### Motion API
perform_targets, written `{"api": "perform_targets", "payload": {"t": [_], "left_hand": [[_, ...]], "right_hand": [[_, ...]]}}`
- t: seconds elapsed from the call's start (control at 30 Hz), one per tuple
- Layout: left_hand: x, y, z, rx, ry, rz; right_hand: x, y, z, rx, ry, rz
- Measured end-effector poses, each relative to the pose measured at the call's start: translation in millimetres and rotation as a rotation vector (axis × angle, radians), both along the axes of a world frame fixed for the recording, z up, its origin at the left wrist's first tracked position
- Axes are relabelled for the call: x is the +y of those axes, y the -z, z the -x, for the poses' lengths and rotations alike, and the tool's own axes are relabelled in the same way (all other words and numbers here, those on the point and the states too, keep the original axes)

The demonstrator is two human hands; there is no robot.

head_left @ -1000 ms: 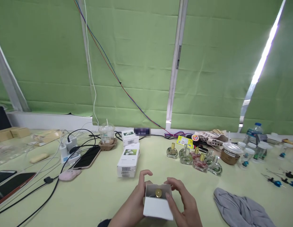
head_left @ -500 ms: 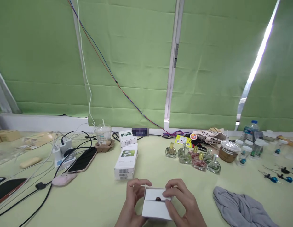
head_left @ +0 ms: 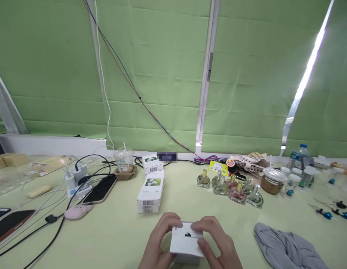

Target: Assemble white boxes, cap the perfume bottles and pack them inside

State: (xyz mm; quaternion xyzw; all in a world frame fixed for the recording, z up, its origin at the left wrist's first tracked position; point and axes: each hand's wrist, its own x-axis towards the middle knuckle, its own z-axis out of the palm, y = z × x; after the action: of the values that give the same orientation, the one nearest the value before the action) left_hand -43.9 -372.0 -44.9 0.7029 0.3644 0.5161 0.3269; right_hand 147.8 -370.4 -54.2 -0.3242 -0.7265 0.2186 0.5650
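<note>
A small white cardboard box (head_left: 187,244) is between my two hands at the bottom centre. Its top flaps have a rounded cut-out, through which something dark shows. My left hand (head_left: 162,239) holds the box's left side, with the index finger bent over the far flap. My right hand (head_left: 216,239) grips the right side, its fingertips on the flap and thumb at the near edge. What lies inside the box is hidden. Just beyond stand white printed boxes, a longer one (head_left: 151,192) in front of a smaller one (head_left: 152,163).
Several small perfume bottles (head_left: 237,194) with gold and silver caps stand right of centre. A grey cloth (head_left: 288,244) lies at the right front. To the left are a phone (head_left: 100,188), a power strip (head_left: 78,185) with cables, and a drink cup (head_left: 124,158). A lidded tub (head_left: 272,181) stands farther right.
My left index finger has come down onto the box's far flap. The near flap has tilted up toward it, and the box front now shows below. The view has shifted slightly.
</note>
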Motion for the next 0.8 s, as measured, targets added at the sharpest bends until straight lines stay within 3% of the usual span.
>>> {"api": "perform_targets", "payload": {"t": [0.13, 0.33, 0.67, 0.8], "left_hand": [[-2, -7.0, -3, 0.024, -0.015, 0.0], [-6, -8.3, -11, -0.02, -0.08, 0.009], [-1, 1.8, -12, -0.043, -0.132, 0.067], [-1, 2.0, -10, -0.01, -0.175, 0.057]], "right_hand": [[1, -4.8, -3, -0.016, -0.133, -0.017], [5, -9.6, 1, 0.058, -0.057, 0.018], [24, -5.5, 7, 0.283, -0.12, 0.388], [25, -5.3, 6, 0.32, -0.126, 0.431]]}}
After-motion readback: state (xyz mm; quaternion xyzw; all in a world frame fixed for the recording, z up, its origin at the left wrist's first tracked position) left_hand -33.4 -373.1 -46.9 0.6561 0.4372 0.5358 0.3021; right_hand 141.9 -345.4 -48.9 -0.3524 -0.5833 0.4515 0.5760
